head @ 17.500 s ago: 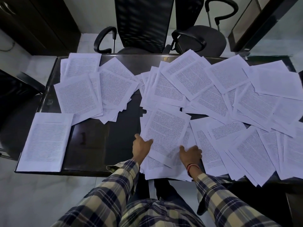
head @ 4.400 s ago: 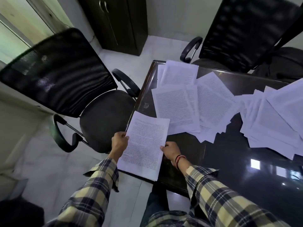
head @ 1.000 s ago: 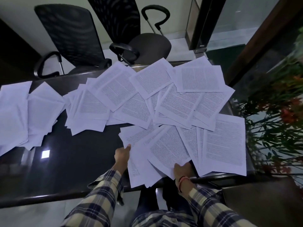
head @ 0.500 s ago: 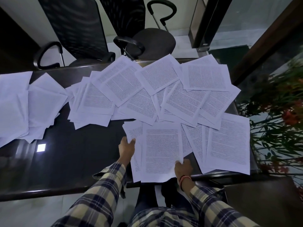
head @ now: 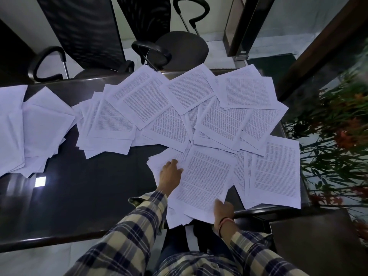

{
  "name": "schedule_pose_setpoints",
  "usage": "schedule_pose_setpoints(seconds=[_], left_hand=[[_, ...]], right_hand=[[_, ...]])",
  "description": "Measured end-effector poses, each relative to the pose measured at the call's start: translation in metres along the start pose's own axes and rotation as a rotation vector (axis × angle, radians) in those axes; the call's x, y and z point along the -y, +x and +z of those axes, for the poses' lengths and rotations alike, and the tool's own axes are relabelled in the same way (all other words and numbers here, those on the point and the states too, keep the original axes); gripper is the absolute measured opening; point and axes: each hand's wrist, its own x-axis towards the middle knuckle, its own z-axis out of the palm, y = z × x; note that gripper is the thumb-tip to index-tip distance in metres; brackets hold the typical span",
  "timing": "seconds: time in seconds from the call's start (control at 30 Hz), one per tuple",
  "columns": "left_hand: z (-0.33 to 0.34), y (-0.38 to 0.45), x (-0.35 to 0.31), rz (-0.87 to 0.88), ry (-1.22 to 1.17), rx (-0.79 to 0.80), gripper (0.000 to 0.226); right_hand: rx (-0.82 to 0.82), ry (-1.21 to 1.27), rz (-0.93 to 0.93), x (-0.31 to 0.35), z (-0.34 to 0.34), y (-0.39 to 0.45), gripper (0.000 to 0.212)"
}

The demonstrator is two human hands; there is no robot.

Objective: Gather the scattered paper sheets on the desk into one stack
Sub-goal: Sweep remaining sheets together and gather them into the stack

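left hand [head: 169, 174] flat on sheets [head: 203, 182], right hand [head: 223, 209] pinching

We count two hands [head: 170, 176] — two chairs [head: 179, 48], one bench [head: 89, 196] — and sheets [head: 207, 182] too overlapped to number.

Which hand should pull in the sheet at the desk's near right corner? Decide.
Probably the right hand: it holds the pile at its near right corner, closest to that sheet. The left hand lies on the pile's far side.
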Motion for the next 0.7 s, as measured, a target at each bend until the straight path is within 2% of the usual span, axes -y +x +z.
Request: schedule_pose_setpoints(seconds=[0.1, 0.23, 0.33, 0.43, 0.5, 0.6, 0.7], left_hand=[[-0.005, -0.002, 0.005, -0.082, -0.105, 0.045, 0.012], [-0.013, -0.011, 0.025, -0.115, -0.109, 0.144, 0.018], [-0.015, -0.023, 0.039, -0.098, -0.044, 0.095, 0.004], [-0.007, -0.036, 0.038, -0.031, -0.004, -0.050, 0.042], [-0.002, -0.041, 0.030, 0.018, -0.016, -0.042, 0.055], [0.003, -0.038, 0.021, -0.011, -0.067, -0.021, 0.061], [0.002, -0.035, 0.015, -0.089, -0.141, 0.008, 0.049]], right_hand=[[-0.069, 0.013, -0.055, 0.012, -0.003, -0.009, 0.040], [-0.032, 0.029, -0.121, 0.021, 0.005, -0.008, 0.049], [-0.035, 0.047, -0.104, 0.028, 0.009, -0.002, 0.061], [-0.046, 0.000, -0.034, 0.042, 0.015, 0.005, 0.077], [-0.088, -0.145, 0.002, 0.055, 0.018, 0.004, 0.086], [-0.125, -0.245, 0.045, 0.070, 0.023, -0.003, 0.091], [-0.068, -0.155, 0.100, 0.075, 0.028, -0.004, 0.090]])
